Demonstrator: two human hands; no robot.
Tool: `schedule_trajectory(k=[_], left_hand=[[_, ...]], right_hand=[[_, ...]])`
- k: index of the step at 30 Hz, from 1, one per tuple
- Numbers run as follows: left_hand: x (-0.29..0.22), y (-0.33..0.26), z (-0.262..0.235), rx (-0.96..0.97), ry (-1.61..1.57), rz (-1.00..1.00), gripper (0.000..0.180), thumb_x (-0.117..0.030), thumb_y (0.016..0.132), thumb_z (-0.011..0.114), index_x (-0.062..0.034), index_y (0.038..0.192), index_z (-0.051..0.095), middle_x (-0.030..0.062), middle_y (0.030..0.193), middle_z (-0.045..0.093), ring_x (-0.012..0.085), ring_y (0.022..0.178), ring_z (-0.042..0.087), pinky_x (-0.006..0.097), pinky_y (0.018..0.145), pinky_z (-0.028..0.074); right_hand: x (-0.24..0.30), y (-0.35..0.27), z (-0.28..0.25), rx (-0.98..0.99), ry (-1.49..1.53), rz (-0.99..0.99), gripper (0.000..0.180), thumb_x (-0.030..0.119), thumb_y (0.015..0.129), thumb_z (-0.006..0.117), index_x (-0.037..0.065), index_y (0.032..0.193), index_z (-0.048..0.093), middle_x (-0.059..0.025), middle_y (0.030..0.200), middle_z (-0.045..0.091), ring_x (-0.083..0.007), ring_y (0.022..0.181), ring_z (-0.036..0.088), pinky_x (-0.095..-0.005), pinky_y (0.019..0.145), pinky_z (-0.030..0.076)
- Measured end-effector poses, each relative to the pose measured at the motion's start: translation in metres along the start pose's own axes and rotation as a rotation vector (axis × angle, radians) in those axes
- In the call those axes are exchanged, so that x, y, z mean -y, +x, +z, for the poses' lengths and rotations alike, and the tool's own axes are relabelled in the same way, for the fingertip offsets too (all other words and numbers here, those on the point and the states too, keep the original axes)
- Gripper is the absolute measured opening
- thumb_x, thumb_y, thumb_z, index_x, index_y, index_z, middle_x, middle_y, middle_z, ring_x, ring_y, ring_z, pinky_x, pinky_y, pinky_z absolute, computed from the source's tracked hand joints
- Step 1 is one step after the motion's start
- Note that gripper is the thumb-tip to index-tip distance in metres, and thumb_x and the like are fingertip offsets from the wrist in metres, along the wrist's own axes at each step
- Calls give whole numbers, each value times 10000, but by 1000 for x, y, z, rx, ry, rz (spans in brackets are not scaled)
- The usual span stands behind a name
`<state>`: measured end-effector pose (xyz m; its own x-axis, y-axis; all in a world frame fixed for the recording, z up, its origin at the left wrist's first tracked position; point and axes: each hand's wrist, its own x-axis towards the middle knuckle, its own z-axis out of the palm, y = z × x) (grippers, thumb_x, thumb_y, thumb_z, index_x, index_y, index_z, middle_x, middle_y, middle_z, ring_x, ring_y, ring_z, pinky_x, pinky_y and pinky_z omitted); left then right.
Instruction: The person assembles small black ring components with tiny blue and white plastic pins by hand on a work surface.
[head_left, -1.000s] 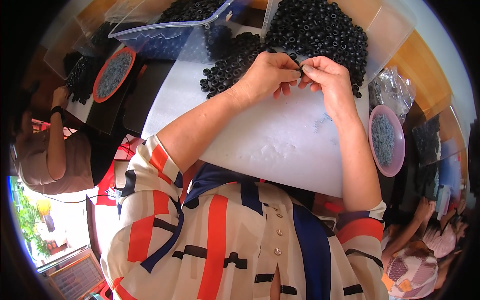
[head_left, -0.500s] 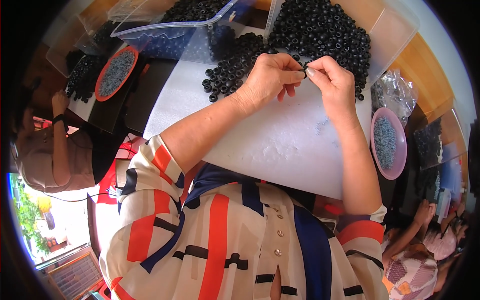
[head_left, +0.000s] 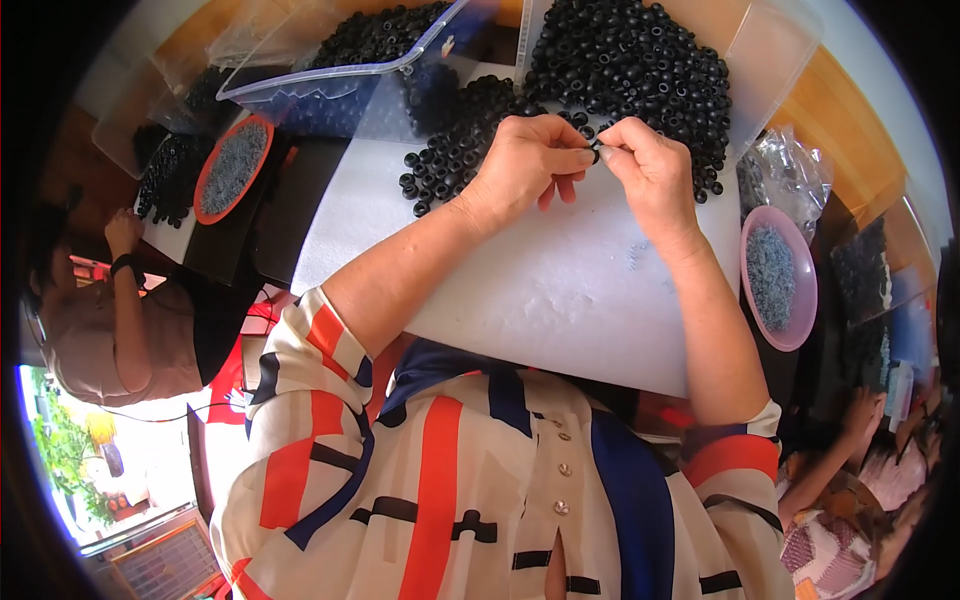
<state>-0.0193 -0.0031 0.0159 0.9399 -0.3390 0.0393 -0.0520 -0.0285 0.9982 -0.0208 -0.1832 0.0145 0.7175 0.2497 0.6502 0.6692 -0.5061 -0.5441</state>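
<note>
Head view, left grip (head_left: pixel 527 166), pinched black piece (head_left: pixel 596 155)

Smooth black rings (head_left: pixel 630 65) are shining a little. I'm seeing a clear plastic tub (head_left: pixel 772 60), a crinkly, shiny plastic bag (head_left: pixel 795 170), a smooth pink plastic bowl (head_left: pixel 803 310) and a cloth shirt (head_left: pixel 495 470).

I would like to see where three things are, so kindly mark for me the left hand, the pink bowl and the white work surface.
Left hand (head_left: pixel 522 165): head view, back of the hand.
Pink bowl (head_left: pixel 805 297): head view, inner wall, right side.
White work surface (head_left: pixel 550 255): head view, bare part between forearms.
</note>
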Motion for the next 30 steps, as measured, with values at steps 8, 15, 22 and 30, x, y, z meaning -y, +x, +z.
schedule_trajectory(k=[8,15,22,30], left_hand=[[2,2,1,-24,65,5,112,-74,840,691,23,846,635,52,701,632,118,570,606,260,452,445],[15,6,0,-49,289,282,128,-60,808,702,36,853,631,75,695,614,130,579,570,304,539,480],[13,5,-1,-74,430,412,140,-42,773,701,39,866,635,145,767,633,253,671,614,359,626,494],[-1,0,0,-27,216,96,86,-59,847,679,14,876,645,54,723,627,119,603,609,239,481,455]], right_hand=[[-2,0,-3,52,246,211,59,-17,790,632,-18,836,597,-83,672,623,-130,594,560,-274,578,459],[-1,0,-3,70,200,191,70,-21,767,633,-23,825,594,-92,669,636,-132,594,576,-280,573,461],[-1,1,-4,76,226,179,71,-16,767,636,-25,823,593,-97,676,641,-141,601,589,-281,580,468],[-3,0,-5,79,250,204,65,-11,793,640,-21,844,600,-61,703,648,-99,631,565,-259,597,462]])
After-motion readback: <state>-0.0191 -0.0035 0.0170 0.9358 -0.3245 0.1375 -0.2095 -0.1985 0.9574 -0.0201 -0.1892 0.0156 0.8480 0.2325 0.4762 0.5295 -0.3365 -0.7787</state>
